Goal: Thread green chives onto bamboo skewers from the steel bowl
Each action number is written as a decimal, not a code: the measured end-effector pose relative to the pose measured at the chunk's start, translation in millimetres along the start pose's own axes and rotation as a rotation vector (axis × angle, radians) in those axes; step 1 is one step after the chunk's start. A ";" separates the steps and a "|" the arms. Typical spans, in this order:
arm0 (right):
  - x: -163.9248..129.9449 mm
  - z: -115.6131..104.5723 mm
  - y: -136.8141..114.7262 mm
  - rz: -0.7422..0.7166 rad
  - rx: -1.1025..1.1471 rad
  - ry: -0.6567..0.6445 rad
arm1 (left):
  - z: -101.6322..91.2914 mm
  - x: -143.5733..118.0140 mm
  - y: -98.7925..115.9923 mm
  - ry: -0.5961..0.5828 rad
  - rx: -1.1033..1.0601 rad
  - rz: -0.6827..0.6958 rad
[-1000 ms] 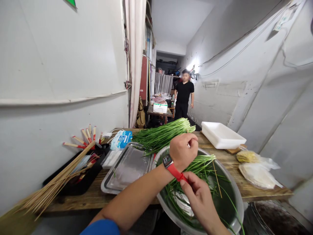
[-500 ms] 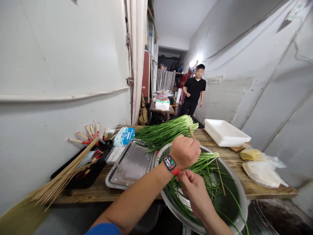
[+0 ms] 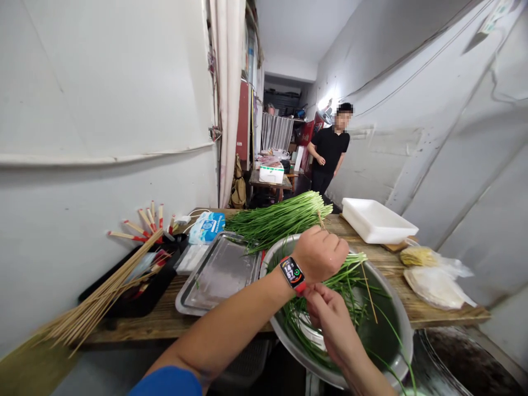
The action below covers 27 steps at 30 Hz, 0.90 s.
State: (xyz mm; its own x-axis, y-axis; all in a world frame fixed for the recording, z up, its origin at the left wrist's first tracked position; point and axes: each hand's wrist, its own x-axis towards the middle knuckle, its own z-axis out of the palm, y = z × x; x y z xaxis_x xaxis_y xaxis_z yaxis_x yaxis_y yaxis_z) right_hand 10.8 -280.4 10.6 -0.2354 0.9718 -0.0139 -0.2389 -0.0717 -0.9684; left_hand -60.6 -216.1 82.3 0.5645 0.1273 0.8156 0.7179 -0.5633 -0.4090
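Note:
My left hand (image 3: 322, 253) is a fist held above a metal basin (image 3: 406, 324), its back towards me, with nothing seen in it. A smartwatch (image 3: 292, 273) with a red strap is on the left wrist, its screen lit. Just below the wrist, my right hand (image 3: 330, 313) pinches the watch strap (image 3: 301, 287) between thumb and fingers. Long green garlic chives (image 3: 346, 275) lie in the basin under both hands, partly hidden by them. A larger chive bundle (image 3: 280, 217) rests on the wooden table behind.
Left of the basin lies a metal tray (image 3: 223, 275). Beyond it are a tissue pack (image 3: 207, 227) and a black box (image 3: 144, 297) with many bamboo skewers (image 3: 111, 291). A white tray (image 3: 377, 223) and plastic bags (image 3: 433, 280) sit right. A person (image 3: 330, 148) stands behind the table.
The view has shifted slightly. My left fist has moved a little to the right, and the right hand still pinches the strap. The person behind has leaned and turned their head.

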 end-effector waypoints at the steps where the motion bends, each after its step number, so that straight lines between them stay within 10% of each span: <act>1: -0.4 0.4 -1.4 -0.012 -0.023 0.008 | -0.5 0.5 -0.1 0.002 0.002 0.007; 10: 4.8 -2.8 -5.1 -0.210 -0.207 0.054 | -5.6 13.0 10.5 0.061 -0.108 -0.232; 20: -2.7 -5.3 -11.4 -0.189 -0.119 0.038 | -7.3 21.2 2.6 -0.163 -1.084 -1.040; 23: -0.3 -4.0 -14.3 -0.175 -0.048 0.047 | -6.2 18.5 7.9 -0.300 -1.167 -0.977; 27: -2.6 1.7 -12.1 -0.170 0.133 -0.014 | -1.0 13.4 15.2 -0.178 -0.757 -0.731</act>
State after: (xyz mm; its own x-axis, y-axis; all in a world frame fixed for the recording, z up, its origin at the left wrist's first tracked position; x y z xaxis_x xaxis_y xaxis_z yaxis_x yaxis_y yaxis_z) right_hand 12.7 -282.5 22.7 -0.1935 0.9694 0.1511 -0.3983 0.0631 -0.9151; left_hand -42.6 -223.8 87.4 0.1946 0.7227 0.6632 0.5006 -0.6546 0.5664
